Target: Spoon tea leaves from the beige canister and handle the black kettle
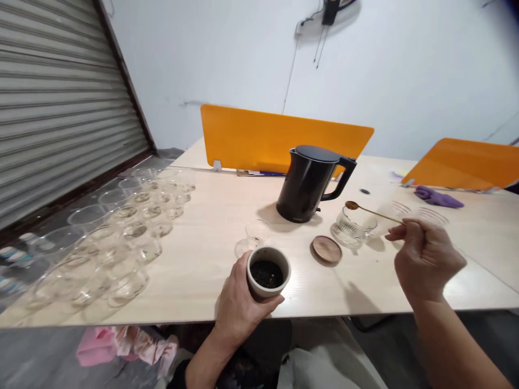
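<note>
My left hand is wrapped round a pale ceramic canister near the table's front edge. Dark loose tea leaves show inside its open top. My right hand pinches the end of a long-handled spoon, its small bowl pointing left. That bowl is above a ribbed glass cup with a handle; whether it carries anything is too small to tell. A round wooden lid lies on the table between the canister and the glass cup. Just behind the canister is a clear plastic cup.
A black electric kettle stands behind the lid, before an orange divider. Several clear cups crowd the left side. More clear cups with red stripes are behind my right hand. A purple cloth lies at the far right.
</note>
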A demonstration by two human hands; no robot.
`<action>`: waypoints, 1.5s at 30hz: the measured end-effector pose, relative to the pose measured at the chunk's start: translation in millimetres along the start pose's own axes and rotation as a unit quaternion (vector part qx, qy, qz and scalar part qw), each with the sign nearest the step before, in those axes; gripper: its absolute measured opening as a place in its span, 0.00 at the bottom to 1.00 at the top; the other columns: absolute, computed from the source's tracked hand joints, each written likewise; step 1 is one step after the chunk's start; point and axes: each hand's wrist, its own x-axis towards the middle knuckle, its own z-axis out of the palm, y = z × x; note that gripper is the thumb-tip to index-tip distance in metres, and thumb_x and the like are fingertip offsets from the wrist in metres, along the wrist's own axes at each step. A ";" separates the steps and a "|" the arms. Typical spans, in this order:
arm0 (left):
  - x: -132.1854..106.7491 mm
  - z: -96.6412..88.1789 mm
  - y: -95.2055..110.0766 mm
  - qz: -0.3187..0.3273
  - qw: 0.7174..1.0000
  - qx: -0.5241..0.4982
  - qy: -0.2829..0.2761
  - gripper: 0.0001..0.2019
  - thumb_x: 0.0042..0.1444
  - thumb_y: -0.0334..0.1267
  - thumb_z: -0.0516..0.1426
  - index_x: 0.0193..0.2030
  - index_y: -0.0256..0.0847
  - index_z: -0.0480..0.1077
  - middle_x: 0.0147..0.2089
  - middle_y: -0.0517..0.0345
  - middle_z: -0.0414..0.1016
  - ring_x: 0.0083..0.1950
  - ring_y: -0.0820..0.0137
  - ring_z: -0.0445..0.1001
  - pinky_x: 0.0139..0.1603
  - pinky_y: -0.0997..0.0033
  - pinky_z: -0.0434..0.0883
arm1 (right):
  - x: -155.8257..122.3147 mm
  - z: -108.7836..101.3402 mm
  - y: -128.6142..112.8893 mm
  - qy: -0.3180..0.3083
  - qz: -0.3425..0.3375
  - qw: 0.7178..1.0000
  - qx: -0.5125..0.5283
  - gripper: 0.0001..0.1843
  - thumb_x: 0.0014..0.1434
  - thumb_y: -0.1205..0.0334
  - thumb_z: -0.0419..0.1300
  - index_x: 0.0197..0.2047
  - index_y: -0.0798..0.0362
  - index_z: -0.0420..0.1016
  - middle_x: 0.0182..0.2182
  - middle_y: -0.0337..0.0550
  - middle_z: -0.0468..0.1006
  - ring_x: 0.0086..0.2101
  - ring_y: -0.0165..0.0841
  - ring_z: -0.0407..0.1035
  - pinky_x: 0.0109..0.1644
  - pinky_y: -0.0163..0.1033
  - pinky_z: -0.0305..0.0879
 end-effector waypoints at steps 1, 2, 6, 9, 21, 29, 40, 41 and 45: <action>-0.3 0.2 -0.3 0.001 1.000 0.001 0.002 0.47 0.47 0.46 0.72 0.71 0.46 0.55 0.67 0.44 0.71 0.67 0.49 0.73 0.66 0.43 0.72 | 4.9 -1.6 18.1 -0.004 -0.036 0.998 -0.057 0.17 0.74 0.49 0.51 0.51 0.48 0.77 0.35 0.50 0.82 0.44 0.51 0.77 0.52 0.52 0.66; -0.6 0.3 -0.5 0.002 1.000 0.002 0.005 0.47 0.47 0.47 0.72 0.71 0.45 0.56 0.67 0.44 0.71 0.67 0.48 0.73 0.66 0.43 0.72 | 9.2 -0.8 35.3 -0.009 -0.064 0.994 -0.091 0.17 0.74 0.49 0.50 0.49 0.48 0.77 0.34 0.51 0.82 0.41 0.50 0.78 0.48 0.50 0.66; -1.6 0.2 -1.1 0.003 1.000 0.003 0.011 0.47 0.48 0.48 0.71 0.71 0.46 0.56 0.67 0.44 0.71 0.68 0.48 0.72 0.66 0.43 0.72 | 19.8 15.2 82.5 -0.043 -0.105 0.983 -0.142 0.19 0.72 0.50 0.49 0.43 0.51 0.77 0.29 0.50 0.81 0.31 0.43 0.76 0.37 0.43 0.64; -1.9 0.4 -1.7 -0.005 1.000 0.000 0.006 0.47 0.48 0.48 0.71 0.72 0.45 0.55 0.68 0.43 0.71 0.68 0.47 0.71 0.66 0.42 0.72 | 22.9 28.2 94.0 -0.085 -0.104 0.975 -0.174 0.19 0.70 0.50 0.50 0.40 0.52 0.77 0.28 0.50 0.80 0.29 0.41 0.73 0.34 0.42 0.61; -1.6 0.3 -2.1 -0.004 1.000 -0.003 0.004 0.48 0.47 0.48 0.72 0.71 0.45 0.56 0.67 0.41 0.71 0.68 0.46 0.72 0.66 0.40 0.72 | 19.3 44.1 103.0 -0.143 -0.130 0.957 -0.216 0.15 0.68 0.59 0.51 0.44 0.52 0.78 0.32 0.50 0.82 0.29 0.39 0.73 0.34 0.40 0.62; -0.9 0.1 -0.1 -0.007 1.000 -0.005 0.010 0.47 0.47 0.47 0.72 0.71 0.45 0.56 0.67 0.42 0.71 0.68 0.46 0.72 0.66 0.40 0.71 | 18.0 47.7 106.6 -0.094 -0.142 0.942 -0.289 0.16 0.67 0.63 0.51 0.46 0.54 0.80 0.39 0.55 0.84 0.32 0.39 0.73 0.32 0.40 0.58; -0.1 1.4 -0.5 0.017 1.000 -0.004 0.019 0.46 0.48 0.47 0.71 0.70 0.44 0.56 0.66 0.42 0.72 0.67 0.47 0.72 0.67 0.41 0.71 | 15.0 38.1 99.9 -0.126 -0.129 0.959 -0.220 0.16 0.66 0.61 0.51 0.43 0.52 0.81 0.33 0.50 0.84 0.29 0.40 0.75 0.33 0.40 0.60; -0.2 1.7 -0.8 0.017 1.000 -0.005 0.019 0.46 0.48 0.46 0.71 0.70 0.44 0.56 0.66 0.42 0.71 0.67 0.47 0.72 0.67 0.41 0.71 | 16.1 36.5 98.2 -0.131 -0.121 0.960 -0.217 0.16 0.66 0.59 0.52 0.43 0.51 0.81 0.32 0.50 0.84 0.29 0.40 0.74 0.32 0.40 0.60; -0.1 1.5 -0.7 0.016 1.000 -0.009 0.020 0.46 0.48 0.46 0.71 0.71 0.44 0.56 0.67 0.42 0.71 0.68 0.47 0.71 0.68 0.41 0.70 | 23.2 34.6 88.7 -0.156 -0.096 0.958 -0.222 0.17 0.67 0.51 0.54 0.44 0.50 0.82 0.34 0.50 0.85 0.28 0.40 0.73 0.32 0.41 0.60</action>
